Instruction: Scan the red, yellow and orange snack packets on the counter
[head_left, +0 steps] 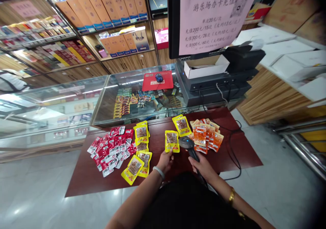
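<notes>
My left hand (pixel 165 161) pinches the lower edge of a yellow snack packet (pixel 171 141) lying on the dark red table (pixel 84 178). My right hand (pixel 202 168) grips the handle of a black barcode scanner (pixel 187 144), whose head sits right beside that packet. Another yellow packet (pixel 181 124) lies just beyond. A pile of orange packets (pixel 206 135) is to the right of the scanner. Several yellow packets (pixel 140 151) and a spread of red and white packets (pixel 112 149) lie to the left.
A black cable (pixel 233 151) runs over the table's right side. Behind stand a glass display counter (pixel 132 96) with a red mouse pad (pixel 157 80), a till with a monitor and pink notice (pixel 209 18), and shelves of boxed goods (pixel 102 8).
</notes>
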Motion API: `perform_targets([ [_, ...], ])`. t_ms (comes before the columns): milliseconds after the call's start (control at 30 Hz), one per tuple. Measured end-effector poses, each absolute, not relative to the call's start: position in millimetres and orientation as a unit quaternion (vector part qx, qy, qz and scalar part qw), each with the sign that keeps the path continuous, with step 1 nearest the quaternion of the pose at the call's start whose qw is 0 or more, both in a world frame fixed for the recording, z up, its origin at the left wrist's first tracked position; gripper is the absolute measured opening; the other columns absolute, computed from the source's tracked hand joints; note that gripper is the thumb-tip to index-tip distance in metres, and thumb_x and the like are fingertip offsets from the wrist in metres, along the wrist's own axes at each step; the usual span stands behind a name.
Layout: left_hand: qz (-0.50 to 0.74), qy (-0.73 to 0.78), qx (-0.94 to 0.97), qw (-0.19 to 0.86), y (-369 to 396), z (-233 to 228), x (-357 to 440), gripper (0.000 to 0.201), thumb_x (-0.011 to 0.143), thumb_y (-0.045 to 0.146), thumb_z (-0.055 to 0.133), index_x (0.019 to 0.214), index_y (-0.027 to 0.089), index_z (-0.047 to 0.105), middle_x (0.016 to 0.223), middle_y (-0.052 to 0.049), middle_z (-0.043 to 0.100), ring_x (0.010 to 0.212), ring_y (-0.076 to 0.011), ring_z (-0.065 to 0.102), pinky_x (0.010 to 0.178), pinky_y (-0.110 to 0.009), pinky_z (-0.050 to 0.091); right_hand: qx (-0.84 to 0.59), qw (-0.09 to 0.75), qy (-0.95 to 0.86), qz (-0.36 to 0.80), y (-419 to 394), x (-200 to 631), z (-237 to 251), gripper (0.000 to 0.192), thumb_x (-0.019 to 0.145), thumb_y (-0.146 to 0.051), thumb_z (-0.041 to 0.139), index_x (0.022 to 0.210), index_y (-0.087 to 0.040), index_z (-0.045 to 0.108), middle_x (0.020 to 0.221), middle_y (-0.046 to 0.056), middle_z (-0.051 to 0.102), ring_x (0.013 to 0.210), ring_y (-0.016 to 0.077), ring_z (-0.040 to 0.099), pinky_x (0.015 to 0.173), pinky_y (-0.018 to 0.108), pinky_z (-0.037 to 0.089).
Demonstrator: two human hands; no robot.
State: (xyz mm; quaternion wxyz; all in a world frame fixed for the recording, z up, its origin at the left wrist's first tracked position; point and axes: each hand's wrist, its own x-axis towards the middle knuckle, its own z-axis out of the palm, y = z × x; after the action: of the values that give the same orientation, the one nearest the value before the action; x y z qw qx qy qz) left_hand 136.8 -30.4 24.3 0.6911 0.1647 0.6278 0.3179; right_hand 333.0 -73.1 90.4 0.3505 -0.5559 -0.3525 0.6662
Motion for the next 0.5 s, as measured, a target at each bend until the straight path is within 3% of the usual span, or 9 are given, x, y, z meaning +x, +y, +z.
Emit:
perform_targets([
  [367, 0.362, 0.562, 0.093, 0.738, -23, 27, 177, 0.026, 0.080, 0.029, 0.069, 0.099, 0.016, 0.057, 0.081, -0.002, 0.061, 0.050, -0.0049, 0.046, 0.038, -0.015, 0.021, -0.566, 0.396, -0.342, 0.637, -51, 337, 96, 0.039, 0.080, -0.058, 0.064, 0.086, -0.022, 0.049, 0.051, -0.010, 0.043, 0.038, 0.0081, 0.039, 0.041, 0.022, 0.031],
  [500, 0.365, 0.536, 0.094, 0.756, -14, 29, 191, 0.025, 0.082, 0.031, 0.067, 0.100, 0.016, 0.057, 0.081, -0.002, 0.063, 0.054, -0.0055, 0.052, 0.045, -0.015, 0.034, -0.576, 0.397, -0.323, 0.638, -53, 342, 93, 0.043, 0.077, -0.058, 0.066, 0.091, -0.021, 0.051, 0.053, -0.010, 0.046, 0.037, 0.0077, 0.040, 0.041, 0.021, 0.032],
])
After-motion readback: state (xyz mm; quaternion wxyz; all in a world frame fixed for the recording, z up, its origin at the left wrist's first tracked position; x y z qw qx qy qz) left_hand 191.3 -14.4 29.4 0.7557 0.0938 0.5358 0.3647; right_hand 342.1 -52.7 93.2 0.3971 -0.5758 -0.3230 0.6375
